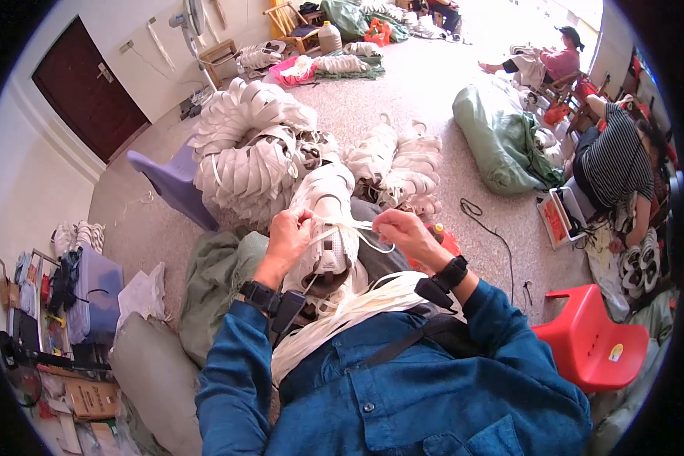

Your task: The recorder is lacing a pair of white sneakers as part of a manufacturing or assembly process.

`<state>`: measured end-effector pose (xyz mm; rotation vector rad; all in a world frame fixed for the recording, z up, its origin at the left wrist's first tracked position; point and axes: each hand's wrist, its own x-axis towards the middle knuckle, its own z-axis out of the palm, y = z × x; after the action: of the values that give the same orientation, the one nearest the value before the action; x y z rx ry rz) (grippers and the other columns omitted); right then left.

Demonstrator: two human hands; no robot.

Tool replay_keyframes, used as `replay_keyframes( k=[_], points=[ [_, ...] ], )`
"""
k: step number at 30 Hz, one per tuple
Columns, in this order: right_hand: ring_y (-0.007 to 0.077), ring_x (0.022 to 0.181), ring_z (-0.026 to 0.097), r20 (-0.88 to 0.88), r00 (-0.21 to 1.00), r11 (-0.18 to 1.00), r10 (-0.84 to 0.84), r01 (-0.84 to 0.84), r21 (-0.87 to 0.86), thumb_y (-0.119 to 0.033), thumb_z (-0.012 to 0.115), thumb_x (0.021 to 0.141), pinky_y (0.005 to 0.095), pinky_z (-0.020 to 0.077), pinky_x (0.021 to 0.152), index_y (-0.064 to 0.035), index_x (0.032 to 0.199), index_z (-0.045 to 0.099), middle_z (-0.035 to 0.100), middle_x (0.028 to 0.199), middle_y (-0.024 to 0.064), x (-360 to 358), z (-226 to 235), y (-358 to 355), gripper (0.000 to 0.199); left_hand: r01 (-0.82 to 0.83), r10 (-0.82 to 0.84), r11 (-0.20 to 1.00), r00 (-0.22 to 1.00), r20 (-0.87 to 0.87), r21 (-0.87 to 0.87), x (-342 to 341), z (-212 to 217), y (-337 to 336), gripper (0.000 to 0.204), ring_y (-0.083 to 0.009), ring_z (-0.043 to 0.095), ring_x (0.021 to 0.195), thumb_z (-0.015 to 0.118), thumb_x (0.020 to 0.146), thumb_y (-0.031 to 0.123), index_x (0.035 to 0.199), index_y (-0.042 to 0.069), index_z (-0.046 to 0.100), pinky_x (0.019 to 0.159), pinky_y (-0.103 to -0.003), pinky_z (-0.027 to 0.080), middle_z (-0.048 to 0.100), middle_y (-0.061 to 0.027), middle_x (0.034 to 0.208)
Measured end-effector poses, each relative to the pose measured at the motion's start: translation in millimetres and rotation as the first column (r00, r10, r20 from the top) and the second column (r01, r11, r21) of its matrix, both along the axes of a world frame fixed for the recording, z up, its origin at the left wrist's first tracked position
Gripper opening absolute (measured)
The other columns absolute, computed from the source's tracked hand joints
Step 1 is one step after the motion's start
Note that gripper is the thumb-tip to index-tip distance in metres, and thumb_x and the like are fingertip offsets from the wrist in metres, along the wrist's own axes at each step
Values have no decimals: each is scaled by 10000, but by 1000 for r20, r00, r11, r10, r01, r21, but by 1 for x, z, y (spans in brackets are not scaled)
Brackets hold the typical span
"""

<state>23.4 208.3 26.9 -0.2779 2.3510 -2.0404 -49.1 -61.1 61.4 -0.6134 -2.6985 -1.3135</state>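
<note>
A white shoe upper [328,242] lies in front of my body, at the near end of a row of nested white uppers [323,186]. Pale shoelace [351,223] runs across it between my hands. My left hand [287,239] is pinched on the lace at the upper's left side. To the right, my right hand [404,232] is closed on the other stretch of lace, held a little off the upper, with a loop hanging below. A bundle of loose cream laces [353,310] drapes across my lap. Dark bands with small boxes sit on both wrists.
Big coils of stacked uppers [254,163] rest by a purple chair [173,186]. More uppers [410,163] lie ahead on the floor. Green sacks [498,144] stand right and left. A red plastic chair [596,338] is near right; a black cord [501,239] crosses the floor. Other people sit working rightward.
</note>
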Motion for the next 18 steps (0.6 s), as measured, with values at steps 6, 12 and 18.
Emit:
replay_keyframes(
  k=[6, 12, 18],
  points=[
    [189, 730, 652, -198, 978, 979, 68, -27, 202, -140, 551, 953, 332, 516, 671, 20, 1078, 647, 680, 829, 150, -7, 16, -47, 225, -5, -4, 996, 994, -106, -87, -1, -3, 2, 101, -242, 662, 691, 632, 855, 58, 878, -22, 689, 663, -348, 519, 684, -147, 774],
    [419, 691, 647, -400, 909, 827, 119, 132, 547, -137, 569, 874, 523, 487, 640, -55, 1149, 596, 634, 695, 228, -23, 7, -77, 288, -40, -63, 945, 952, -301, -325, 6, -9, 17, 119, -387, 638, 840, 613, 876, 111, 907, 27, 691, 748, -450, 510, 660, -182, 893],
    [413, 658, 655, -333, 921, 768, 203, 61, 637, -125, 567, 842, 517, 499, 579, -33, 959, 577, 632, 680, 221, -27, 7, -85, 149, -21, -99, 962, 902, -420, -272, 15, -15, 8, 140, -366, 618, 897, 596, 888, 118, 929, 27, 694, 792, -464, 492, 639, -173, 921]
  ],
)
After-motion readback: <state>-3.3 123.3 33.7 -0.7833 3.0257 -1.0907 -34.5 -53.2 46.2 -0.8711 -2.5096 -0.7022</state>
